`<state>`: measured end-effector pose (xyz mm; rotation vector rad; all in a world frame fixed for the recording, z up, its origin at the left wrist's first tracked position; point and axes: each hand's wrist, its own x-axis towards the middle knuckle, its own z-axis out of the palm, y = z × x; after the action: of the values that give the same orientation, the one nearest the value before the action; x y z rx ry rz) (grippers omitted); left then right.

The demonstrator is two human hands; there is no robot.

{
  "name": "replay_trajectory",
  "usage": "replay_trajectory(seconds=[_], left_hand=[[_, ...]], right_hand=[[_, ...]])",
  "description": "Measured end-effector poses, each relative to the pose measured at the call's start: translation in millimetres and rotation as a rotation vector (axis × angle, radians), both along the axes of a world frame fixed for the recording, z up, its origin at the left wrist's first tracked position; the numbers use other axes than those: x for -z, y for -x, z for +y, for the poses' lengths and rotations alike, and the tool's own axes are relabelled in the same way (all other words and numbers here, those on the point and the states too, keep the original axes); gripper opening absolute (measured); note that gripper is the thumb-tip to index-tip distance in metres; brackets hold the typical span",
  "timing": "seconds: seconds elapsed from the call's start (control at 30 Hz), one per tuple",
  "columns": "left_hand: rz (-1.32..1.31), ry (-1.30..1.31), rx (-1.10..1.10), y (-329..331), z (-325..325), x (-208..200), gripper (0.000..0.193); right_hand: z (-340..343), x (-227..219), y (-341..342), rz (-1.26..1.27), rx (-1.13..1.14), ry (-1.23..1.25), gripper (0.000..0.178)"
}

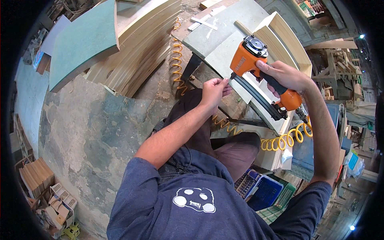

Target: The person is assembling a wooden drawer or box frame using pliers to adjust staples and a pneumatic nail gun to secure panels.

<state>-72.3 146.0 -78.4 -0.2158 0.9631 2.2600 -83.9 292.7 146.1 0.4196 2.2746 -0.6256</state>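
My right hand (pixel 290 76) is wrapped round the black grip of an orange pneumatic nail gun (pixel 245 58), thumb toward its body. The gun is tilted over the worktable (pixel 218 44), its nose to the left and its dark magazine slanting down toward me. At the nose, the thumb and fingers of my left hand (pixel 215 93) are pinched together; whatever they hold is too small to make out. A yellow coiled air hose (pixel 284 141) hangs from the fitting at the gun's rear. Beneath the gun lies a pale board (pixel 228 54).
Pale wooden frame pieces (pixel 286 38) stand at the table's right. Curved boards (pixel 140 44) are stacked at the far left beside a green-topped panel (pixel 86 44). Blue (pixel 266 192) and green plastic baskets (pixel 285 197) sit by my right side. Cut wood pieces (pixel 37 176) lie at lower left.
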Motion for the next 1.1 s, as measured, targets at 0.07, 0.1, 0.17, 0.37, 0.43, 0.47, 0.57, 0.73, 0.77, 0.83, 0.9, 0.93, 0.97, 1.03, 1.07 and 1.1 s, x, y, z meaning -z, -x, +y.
replay_trajectory(seconds=[0.07,0.1,0.17,0.37,0.43,0.47,0.57,0.73,0.77,0.83,0.9,0.93,0.97,1.03,1.07,1.1], left_hand=[[0.002,-0.014,0.005,2.0,1.8,0.7,0.018],[0.002,-0.013,0.003,2.4,1.8,1.2,0.018],[0.005,-0.005,0.007,3.2,2.4,0.9,0.018],[0.029,0.049,-0.004,4.6,3.6,-2.6,0.019],[0.03,0.057,-0.01,4.5,3.0,-3.9,0.019],[0.034,0.062,-0.015,4.7,3.5,-4.2,0.019],[0.041,0.081,-0.013,5.0,5.5,-4.1,0.018],[0.052,0.095,-0.032,4.9,7.6,-2.4,0.018],[0.057,0.089,-0.04,4.6,8.2,-2.2,0.018],[0.057,0.087,-0.043,4.3,9.3,-2.0,0.018],[0.055,0.088,-0.049,4.5,9.0,-1.5,0.018],[0.056,0.093,-0.047,4.8,8.7,-1.2,0.018],[0.058,0.097,-0.044,5.0,8.6,-1.5,0.018],[0.06,0.096,-0.04,5.0,8.1,-1.9,0.018],[0.063,0.095,-0.038,5.1,8.0,-1.8,0.018],[0.063,0.095,-0.039,5.2,8.1,-1.5,0.018]], right_hand=[[1.3,-0.5,2.0,0.001,0.007,0.012,0.071],[1.8,-0.2,3.0,0.001,0.014,0.026,0.071],[4.8,-0.1,3.5,-0.006,0.015,0.027,0.071],[1.1,0.1,2.4,0.016,-0.009,0.007,0.071],[0.7,1.0,2.2,0.027,-0.024,-0.012,0.071],[2.0,2.0,3.0,0.016,-0.02,-0.02,0.068],[3.3,2.6,2.4,0.004,-0.005,-0.015,0.065],[3.4,1.0,2.0,0.032,-0.026,0.014,0.071],[4.2,1.1,2.3,0.032,-0.038,0.009,0.071],[4.5,0.5,2.1,0.033,-0.049,0.004,0.071],[2.8,0.1,2.5,0.028,-0.046,0.006,0.07],[2.8,0.2,2.7,0.028,-0.046,0.007,0.07],[3.0,0.0,2.7,0.023,-0.037,0.015,0.07],[2.8,-0.4,2.3,0.017,-0.028,0.024,0.07],[2.1,-0.8,2.0,0.021,-0.023,0.024,0.07],[1.6,-1.0,1.9,0.023,-0.017,0.025,0.07]])
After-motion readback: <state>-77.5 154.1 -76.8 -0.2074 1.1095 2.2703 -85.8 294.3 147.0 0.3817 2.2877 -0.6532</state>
